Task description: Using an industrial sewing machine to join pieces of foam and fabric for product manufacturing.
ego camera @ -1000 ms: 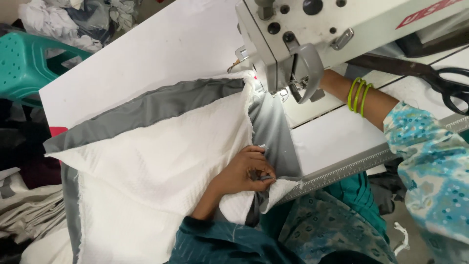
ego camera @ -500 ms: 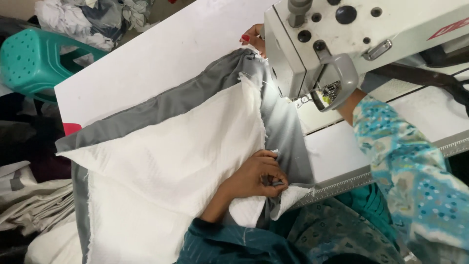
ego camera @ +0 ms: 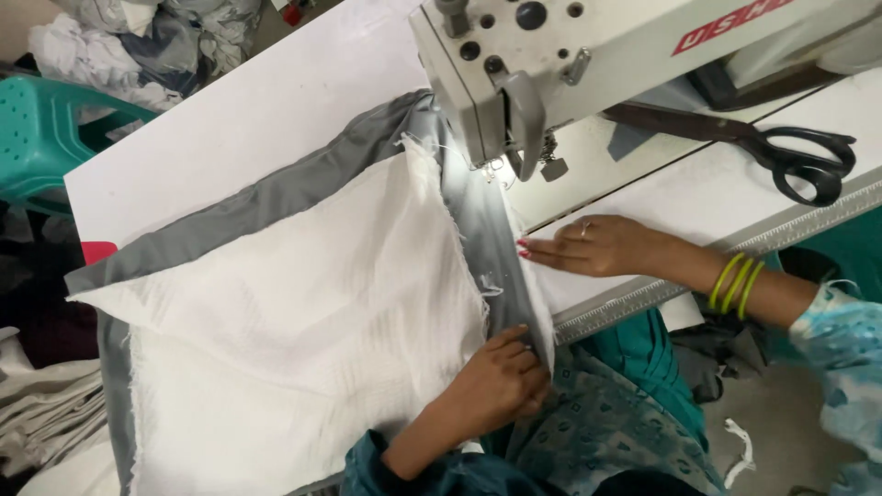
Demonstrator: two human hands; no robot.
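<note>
1. While the cloth (ego camera: 303, 303) lay spread over the white surface (ego camera: 248, 119), both hands were on it near its right edge, in front of the sewing machine (ego camera: 588, 55).
2. Left hand (ego camera: 501, 381): closed, fingers curled over and pinching the grey border (ego camera: 482, 230) where it dropped off the front edge of the surface.
3. Right hand (ego camera: 597, 246): open and flat, palm down, fingertips (ego camera: 533, 253) touching the right side of the grey border; it gripped nothing. A ring sat on one finger, and green bangles (ego camera: 735, 283) circled the wrist.
4. Cloth: a white textured panel with frayed edges, edged by a grey band along the far side, the right side and the left side. The right band ran from the left hand up under the head of the sewing machine.
5. Needle area: the grey band passed directly below it; whether the needle touched the cloth could not be told.
6. Black scissors (ego camera: 781, 152) lay on the surface behind the right hand, well apart from it, partly under the machine arm.
7. A measuring strip (ego camera: 643, 298) ran along the front edge of the surface, just below the right hand.
8. A teal plastic stool (ego camera: 55, 129) stood beyond the far left corner of the surface, with heaped cloth pieces (ego camera: 119, 37) behind it.
</note>
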